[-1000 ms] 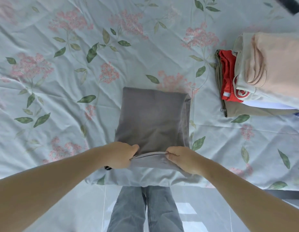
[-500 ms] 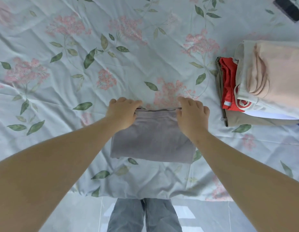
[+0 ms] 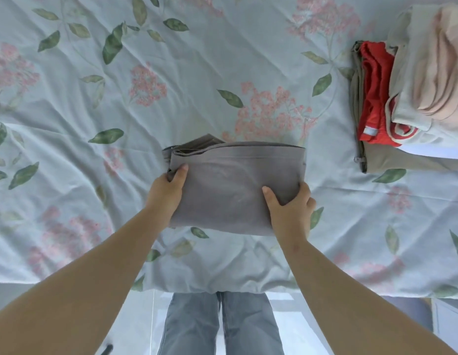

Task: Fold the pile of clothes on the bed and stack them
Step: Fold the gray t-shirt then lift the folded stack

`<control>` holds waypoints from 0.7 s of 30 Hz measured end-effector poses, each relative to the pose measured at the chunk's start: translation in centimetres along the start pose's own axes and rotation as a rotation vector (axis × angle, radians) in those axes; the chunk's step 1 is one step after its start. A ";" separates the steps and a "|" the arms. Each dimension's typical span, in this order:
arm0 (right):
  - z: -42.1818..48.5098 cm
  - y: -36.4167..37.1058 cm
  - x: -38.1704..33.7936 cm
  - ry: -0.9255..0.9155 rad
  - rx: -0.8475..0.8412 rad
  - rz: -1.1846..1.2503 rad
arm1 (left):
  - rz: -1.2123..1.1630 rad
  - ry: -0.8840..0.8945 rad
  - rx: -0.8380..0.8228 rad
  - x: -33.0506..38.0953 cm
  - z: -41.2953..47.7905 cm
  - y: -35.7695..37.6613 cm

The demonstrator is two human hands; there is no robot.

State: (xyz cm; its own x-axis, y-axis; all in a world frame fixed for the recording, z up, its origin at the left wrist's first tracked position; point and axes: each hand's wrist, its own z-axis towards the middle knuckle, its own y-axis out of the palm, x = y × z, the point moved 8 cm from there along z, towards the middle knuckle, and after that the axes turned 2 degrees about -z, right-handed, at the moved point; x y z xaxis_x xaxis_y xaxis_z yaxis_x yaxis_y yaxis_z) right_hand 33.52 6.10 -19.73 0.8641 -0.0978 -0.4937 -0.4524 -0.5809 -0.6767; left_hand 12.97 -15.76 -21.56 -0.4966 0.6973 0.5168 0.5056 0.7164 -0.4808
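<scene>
Okay, bottom of frame first: a person's legs in blue jeans (image 3: 222, 326) stand on a pale glossy floor (image 3: 135, 321), right against the near edge of the bed (image 3: 222, 283). There's a small dark object on the floor at bottom left, too small to tell what it is. Two bare forearms reach up from the bottom corners.

The grip of the left hand (image 3: 166, 192) holds the left edge of the folded grey garment (image 3: 235, 185), thumb on top, fingers hidden under it. The grip of the right hand (image 3: 290, 208) holds the right edge, thumb on top, fingers wrapped round the side.

The garment sits lower centre of frame, on the bed near its front edge. It's plain grey-mauve soft fabric, folded to a wide rectangle. Layers show at its top left corner, where brownish inner folds stick out. The top edge is a rounded fold and the bottom edge is fairly straight. Cannot tell if it is lifted or resting.

Open sheet lies left of the garment and beyond it across upper left and upper centre.

At upper right is the stack of folded clothes (image 3: 412, 119), well apart from the garment: khaki piece (image 3: 392, 160) at the bottom, red piece (image 3: 374, 98) above it, then cream piece (image 3: 404, 80), with peach piece (image 3: 445, 73) on top.

The bedsheet (image 3: 197, 67) is pale blue-green and wrinkled, printed with pink flower clusters and green leaves.
</scene>
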 end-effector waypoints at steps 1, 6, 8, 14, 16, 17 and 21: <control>-0.1 0.0 0.2 0.058 -0.050 0.102 | -0.087 -0.051 -0.023 0.0 -0.1 -0.3; -1.5 -2.1 -1.6 0.035 -0.271 0.327 | -0.396 -0.369 -0.108 0.3 -3.2 -1.5; -2.8 -4.3 -2.6 0.000 -0.281 0.382 | -0.433 -0.327 -0.146 1.9 -4.7 -2.1; -7.4 -11.9 -3.1 -0.021 -0.214 0.545 | -0.320 -0.167 -0.190 8.2 -11.1 -3.5; -8.2 -14.6 -2.3 -0.005 -0.185 0.586 | -0.268 -0.104 -0.199 10.4 -13.2 -2.6; -8.3 -16.1 -1.9 -0.004 -0.169 0.593 | -0.255 -0.081 -0.208 11.4 -14.3 -1.8; -7.1 -23.2 0.7 -0.019 -0.092 0.622 | -0.234 -0.022 -0.268 15.1 -19.1 3.6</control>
State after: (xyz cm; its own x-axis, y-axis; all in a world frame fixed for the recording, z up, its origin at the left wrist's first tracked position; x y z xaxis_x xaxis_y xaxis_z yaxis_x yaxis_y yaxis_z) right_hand 46.20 13.74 -0.53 0.4408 -0.4259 -0.7901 -0.8476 -0.4872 -0.2103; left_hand 20.78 -3.07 -1.90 -0.6344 0.5172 0.5745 0.5421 0.8275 -0.1463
